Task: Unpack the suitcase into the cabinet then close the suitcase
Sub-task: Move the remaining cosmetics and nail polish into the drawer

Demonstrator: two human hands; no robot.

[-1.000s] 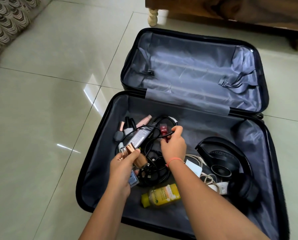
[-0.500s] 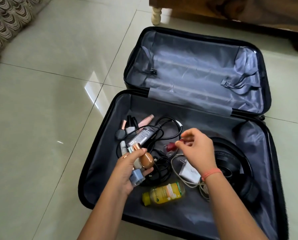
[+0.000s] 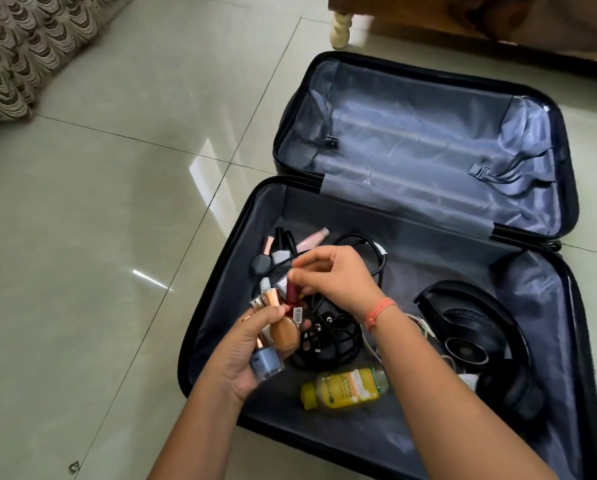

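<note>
Your suitcase [image 3: 446, 258] lies fully open on the floor [image 3: 117, 237]. Its far half [image 3: 428, 143] holds nothing but lining and loose straps, so that side looks finished. The near half has plenty in it, so by my reading you are early to midway through the unpacking.

Your left hand [image 3: 245, 355] is curled round a cluster of small bottles [image 3: 279, 337], among them a brown one and a blue-grey one, held just above the near half. Your right hand [image 3: 338, 278] pinches a dark red bottle [image 3: 293, 292] by its top, right beside the cluster. It looks as if you are adding it to the handful.

Yet to come out:
- A few makeup pieces [image 3: 279, 251] sit near the far left corner of the near half.
- A tangle of black cables [image 3: 331, 337] lies under your hands.
- A yellow bottle [image 3: 345, 388] lies on its side close to the near wall.
- Black headphones [image 3: 470, 327] sit to the right, with a white cord partly hidden under your right forearm.

I can't pick out the cabinet. The wooden furniture [image 3: 463, 22] beyond the suitcase may or may not be it, so how much has been put away can't be told. Closing the suitcase is not yet begun.
</note>
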